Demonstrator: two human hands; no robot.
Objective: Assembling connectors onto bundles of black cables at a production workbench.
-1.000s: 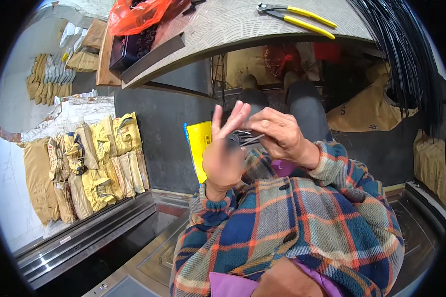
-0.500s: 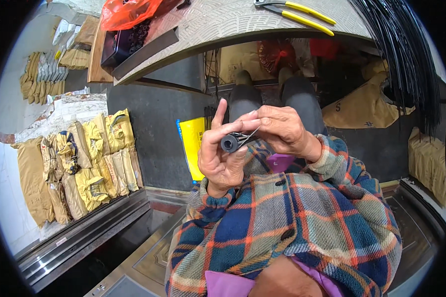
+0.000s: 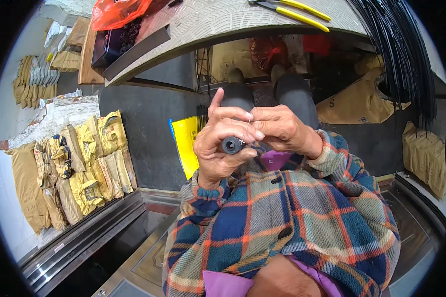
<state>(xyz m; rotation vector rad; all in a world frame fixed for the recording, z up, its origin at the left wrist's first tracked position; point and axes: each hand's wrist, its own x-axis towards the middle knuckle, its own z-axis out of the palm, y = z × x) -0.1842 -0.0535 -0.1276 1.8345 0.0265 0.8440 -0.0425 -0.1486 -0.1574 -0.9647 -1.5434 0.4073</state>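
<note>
My left hand (image 3: 212,143) is closed around a short black tube (image 3: 231,145), its round hollow end facing up towards me. Its index and middle fingers point towards the right hand, and one finger sticks up. A thin, shiny wire or pin (image 3: 247,129) runs from beside the tube's end up to the fingertips. My right hand (image 3: 288,129) is closed, with thumb and fingers pinched at the upper end of that wire. The far part of the tube is hidden behind my fingers.
Yellow-handled pliers (image 3: 302,16) lie on the textured worktable (image 3: 223,22). A dark box (image 3: 100,57) with small black parts stands at its left. Black strands (image 3: 406,59) hang at the right. Brown and yellow sacks (image 3: 84,163) are stacked on the left; a yellow packet (image 3: 186,141) is nearby.
The wire, slanted across the tube earlier, now stands more upright. My right fingers have shifted slightly with it, while the left hand still holds the tube. The whole view has moved a little.
</note>
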